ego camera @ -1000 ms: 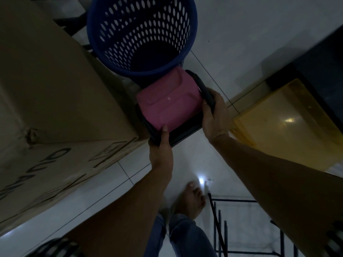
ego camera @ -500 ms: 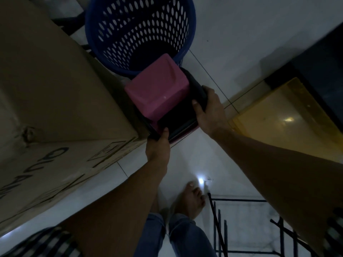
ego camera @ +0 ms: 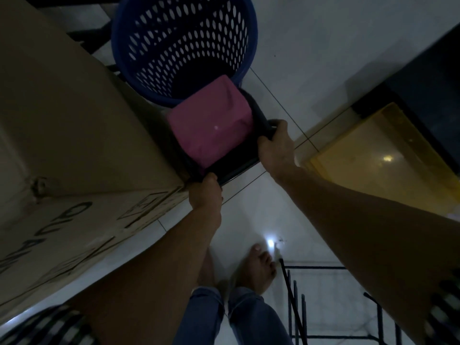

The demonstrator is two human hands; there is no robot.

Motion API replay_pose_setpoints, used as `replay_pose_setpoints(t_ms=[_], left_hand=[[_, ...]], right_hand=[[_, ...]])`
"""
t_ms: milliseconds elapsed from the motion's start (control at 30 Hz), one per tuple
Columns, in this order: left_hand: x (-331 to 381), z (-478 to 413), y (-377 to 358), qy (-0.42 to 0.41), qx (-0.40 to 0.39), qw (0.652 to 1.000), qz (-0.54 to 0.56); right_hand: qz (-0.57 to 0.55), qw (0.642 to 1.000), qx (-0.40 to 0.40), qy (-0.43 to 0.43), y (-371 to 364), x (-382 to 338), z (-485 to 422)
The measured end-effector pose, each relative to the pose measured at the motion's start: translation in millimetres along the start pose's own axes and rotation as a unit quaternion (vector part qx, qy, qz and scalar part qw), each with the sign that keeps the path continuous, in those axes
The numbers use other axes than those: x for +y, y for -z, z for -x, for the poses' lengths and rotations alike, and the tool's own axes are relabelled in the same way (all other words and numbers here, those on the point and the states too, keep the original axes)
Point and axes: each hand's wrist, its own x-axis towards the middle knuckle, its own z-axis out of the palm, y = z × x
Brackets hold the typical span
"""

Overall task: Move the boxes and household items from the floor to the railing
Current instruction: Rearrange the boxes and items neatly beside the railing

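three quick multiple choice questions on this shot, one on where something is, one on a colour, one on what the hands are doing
1. Where in the view is the cardboard box relative to the pink item?
A left
B right
C on top of it

2. What colour is the perforated basket?
A red
B blue
C green

3. What are the hands doing?
A both hang free
B one points
C both grip the black tray

Answers: 1 A, the box fills the view's left side. 2 B, its wall is blue. 3 C, the left hand and right hand curl round the tray's edges.
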Motion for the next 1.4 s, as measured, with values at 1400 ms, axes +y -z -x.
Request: replay_pose_setpoints(t_ms=[1400], left_hand=[[-15,14,-1,-0.036,-0.051,0.995,-0.074]], right_hand=[[0.037,0.997,-0.046,0.046,16,17,4]])
